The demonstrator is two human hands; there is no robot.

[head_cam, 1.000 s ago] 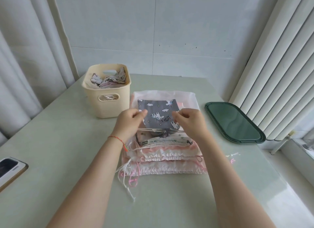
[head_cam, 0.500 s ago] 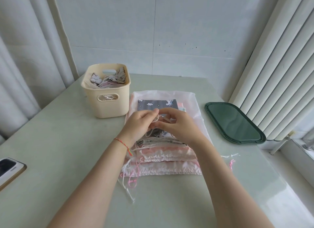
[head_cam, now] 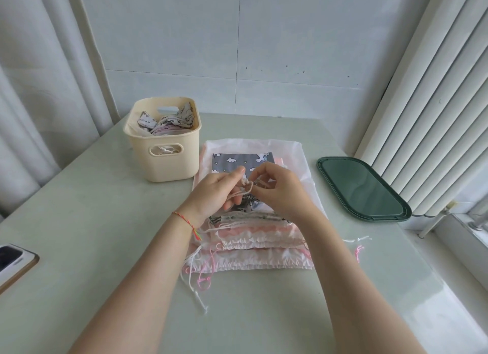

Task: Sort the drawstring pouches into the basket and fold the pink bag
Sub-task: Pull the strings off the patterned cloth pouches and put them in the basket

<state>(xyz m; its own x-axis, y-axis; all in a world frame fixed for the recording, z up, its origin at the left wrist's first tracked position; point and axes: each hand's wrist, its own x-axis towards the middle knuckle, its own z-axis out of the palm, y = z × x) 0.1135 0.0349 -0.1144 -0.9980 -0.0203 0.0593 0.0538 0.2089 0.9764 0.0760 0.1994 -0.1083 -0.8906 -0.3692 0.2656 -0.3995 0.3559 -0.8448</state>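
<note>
A stack of drawstring pouches lies on a pale pink bag (head_cam: 295, 153) spread flat mid-table. On top is a grey pouch with white unicorns and clouds (head_cam: 235, 160); ruffled pink pouches (head_cam: 258, 241) lie under it toward me, their cords trailing off the left. My left hand (head_cam: 216, 192) and my right hand (head_cam: 280, 188) meet above the grey pouch, and both pinch its pale drawstring cord (head_cam: 244, 186), looped between the fingers. The cream plastic basket (head_cam: 169, 166) stands to the left of the pile and holds several crumpled pouches.
A dark green oblong tray (head_cam: 361, 187) lies at the right near the blinds. A phone (head_cam: 13, 261) sits at the table's left edge. Loose white and pink cord ends (head_cam: 357, 244) lie right of the pile. Curtains hang at the left, a wall behind.
My hands came together from the grey pouch's two sides to its middle, gathering its cord. They now work the cord into a loop slightly higher above the pouch.
</note>
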